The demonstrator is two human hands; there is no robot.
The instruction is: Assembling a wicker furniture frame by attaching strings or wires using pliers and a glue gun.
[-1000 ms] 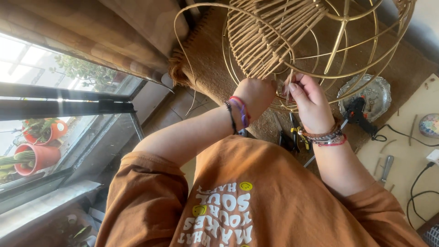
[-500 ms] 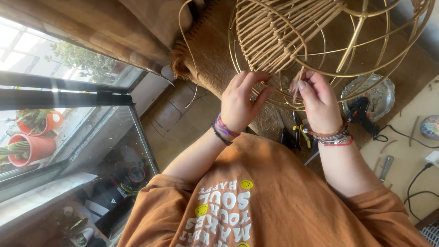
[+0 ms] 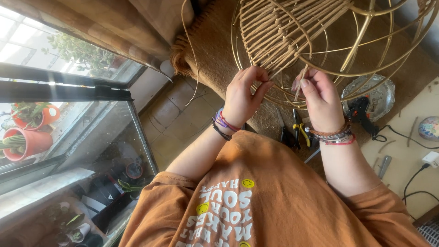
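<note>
A round gold wire frame (image 3: pixel 366 34), partly woven with tan rattan strands (image 3: pixel 279 32), hangs in front of me over a brown rug. My left hand (image 3: pixel 242 98) reaches up to the lower edge of the weave and pinches a rattan strand between thumb and fingers. My right hand (image 3: pixel 320 103) sits just to the right of it at the frame's bottom rings, with its fingers closed on a short strand end (image 3: pixel 299 84). Both wrists carry several bracelets. A loose strand (image 3: pixel 188 45) trails down at the left.
Pliers with yellow handles (image 3: pixel 299 132) lie on the rug (image 3: pixel 215 41) below my hands. A black glue gun (image 3: pixel 361 112) rests on a silver tray (image 3: pixel 384 96), with cables (image 3: pixel 411 137) running right. A glass tank (image 3: pixel 105 151) and terracotta pots (image 3: pixel 27 142) stand at the left.
My left hand has turned from a closed fist to fingers reaching up and pinching a strand at the weave. My right hand stays at the frame's bottom rings.
</note>
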